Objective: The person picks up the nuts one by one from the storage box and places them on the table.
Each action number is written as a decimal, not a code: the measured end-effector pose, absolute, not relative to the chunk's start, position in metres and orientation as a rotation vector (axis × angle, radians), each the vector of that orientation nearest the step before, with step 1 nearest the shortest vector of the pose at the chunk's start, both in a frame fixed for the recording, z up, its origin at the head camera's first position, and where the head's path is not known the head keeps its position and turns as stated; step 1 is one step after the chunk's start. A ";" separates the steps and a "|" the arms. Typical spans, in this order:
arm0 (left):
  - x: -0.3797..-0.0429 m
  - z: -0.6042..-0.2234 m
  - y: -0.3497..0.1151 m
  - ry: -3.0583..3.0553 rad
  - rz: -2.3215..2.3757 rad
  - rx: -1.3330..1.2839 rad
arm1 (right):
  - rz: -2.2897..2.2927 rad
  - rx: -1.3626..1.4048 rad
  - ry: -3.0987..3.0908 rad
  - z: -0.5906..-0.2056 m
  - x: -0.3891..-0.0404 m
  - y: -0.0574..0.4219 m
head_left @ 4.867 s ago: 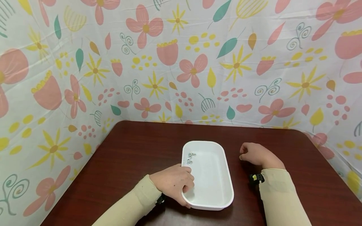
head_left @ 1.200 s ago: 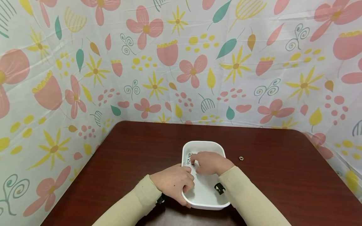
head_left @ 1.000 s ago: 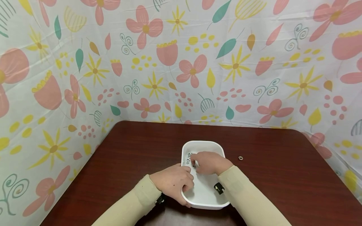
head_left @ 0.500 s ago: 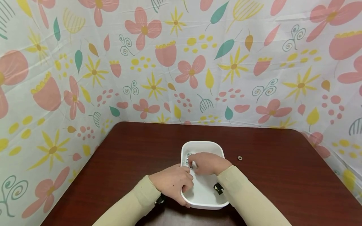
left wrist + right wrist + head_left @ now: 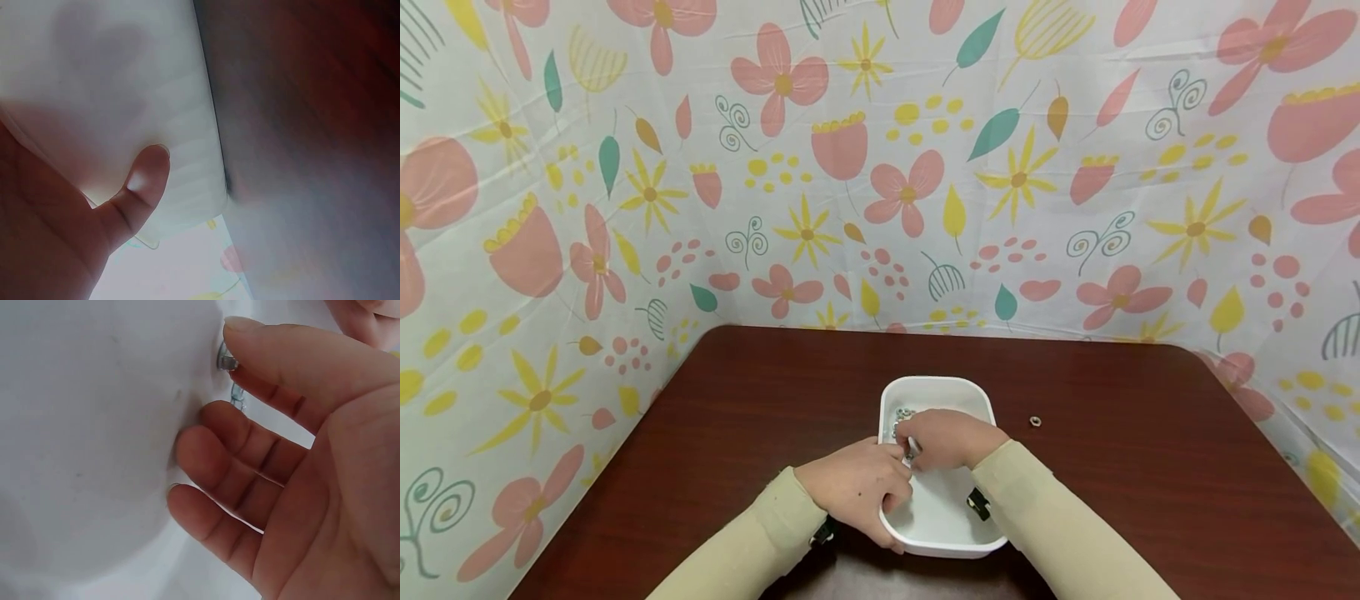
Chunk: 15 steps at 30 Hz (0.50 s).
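A white rectangular tray (image 5: 943, 517) stands on the table. My left hand (image 5: 857, 487) grips its near-left rim, fingers inside and thumb (image 5: 150, 175) pressed on the outer wall in the left wrist view. My right hand (image 5: 951, 437) is inside the tray at its left side. In the right wrist view, its thumb and index finger pinch a small metal nut (image 5: 226, 359) near the tray floor, while the other fingers are curled. A second nut (image 5: 237, 395) lies just behind. Several nuts (image 5: 904, 413) sit along the tray's left wall, partly hidden by my right hand.
One loose nut (image 5: 1035, 422) lies on the dark red-brown table (image 5: 790, 375), right of the tray. A floral cloth (image 5: 880, 167) hangs behind the table and along its left side.
My right hand has gone from the table on the right into the tray. A nut now shows on the table where it was. Lately its fingers shifted slightly nearer me; my left hand stays put.
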<state>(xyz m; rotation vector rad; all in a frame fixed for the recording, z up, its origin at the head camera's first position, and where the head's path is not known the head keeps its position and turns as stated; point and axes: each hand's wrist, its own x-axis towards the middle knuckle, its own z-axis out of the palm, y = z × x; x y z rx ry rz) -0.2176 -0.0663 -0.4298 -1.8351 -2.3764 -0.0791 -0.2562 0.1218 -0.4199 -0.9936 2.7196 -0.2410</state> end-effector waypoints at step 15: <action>-0.217 -0.430 -0.066 -2.365 -0.055 -1.824 | -0.234 -0.963 2.725 -0.420 -0.255 0.122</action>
